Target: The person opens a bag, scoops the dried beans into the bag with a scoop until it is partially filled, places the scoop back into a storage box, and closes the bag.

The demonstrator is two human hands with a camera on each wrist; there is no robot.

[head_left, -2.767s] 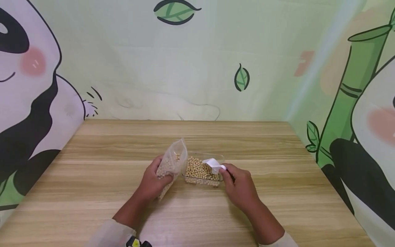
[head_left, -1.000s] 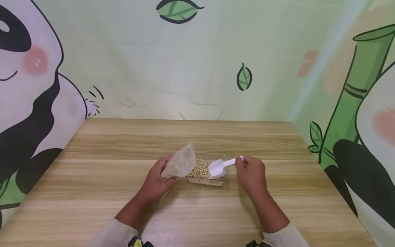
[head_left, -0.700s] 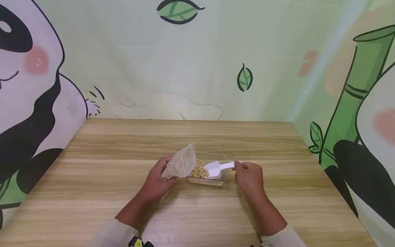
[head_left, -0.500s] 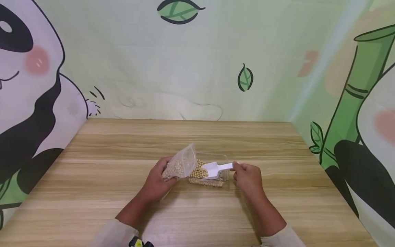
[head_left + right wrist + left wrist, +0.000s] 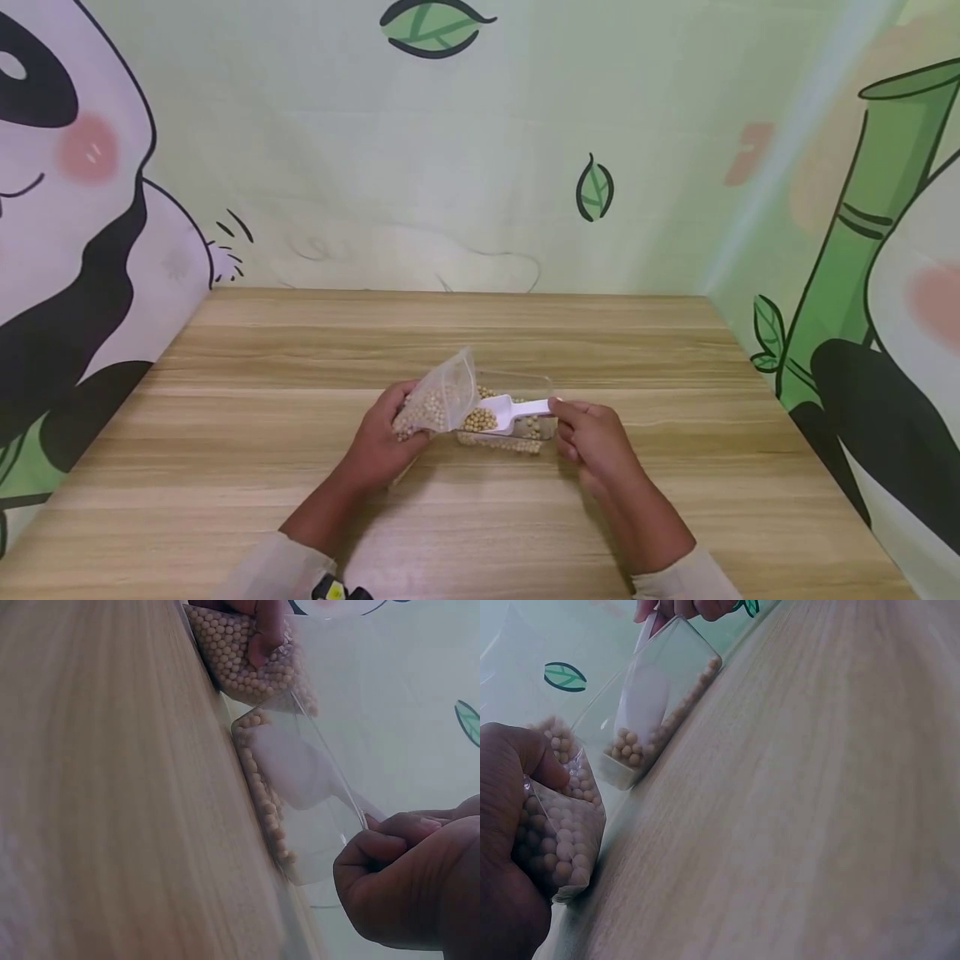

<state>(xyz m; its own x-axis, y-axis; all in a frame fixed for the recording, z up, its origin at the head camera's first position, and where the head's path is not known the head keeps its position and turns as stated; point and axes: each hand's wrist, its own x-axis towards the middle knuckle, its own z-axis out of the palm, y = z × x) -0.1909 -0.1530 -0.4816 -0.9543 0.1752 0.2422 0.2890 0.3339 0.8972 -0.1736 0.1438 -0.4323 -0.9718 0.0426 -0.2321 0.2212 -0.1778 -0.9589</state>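
Note:
My left hand [image 5: 382, 437] grips a clear plastic bag [image 5: 438, 396] partly filled with round tan beans, likely soybeans. The bag leans right, its mouth at the left end of a clear rectangular container [image 5: 542, 383]. My right hand [image 5: 596, 437] pinches the handle end of a white scoop [image 5: 501, 410], whose blade sits inside the container. Beans [image 5: 480, 419] are heaped at the blade's front. In the right wrist view, a thin layer of beans [image 5: 266, 806] lines the container's bottom, and the scoop [image 5: 289, 769] shows through its wall. The bag hides the container's left end in the head view.
The container and bag stand on a wood-grain table [image 5: 300, 350]. Behind it rises a pale green wall covering [image 5: 337, 167] printed with pandas, leaves and bamboo. A dark wrist device [image 5: 333, 587] sits at the left sleeve.
Earlier the scoop was tilted over the container; since then my right hand has pushed it leftward through the beans toward the bag. The bag, earlier more upright, now leans right and has lately stayed still.

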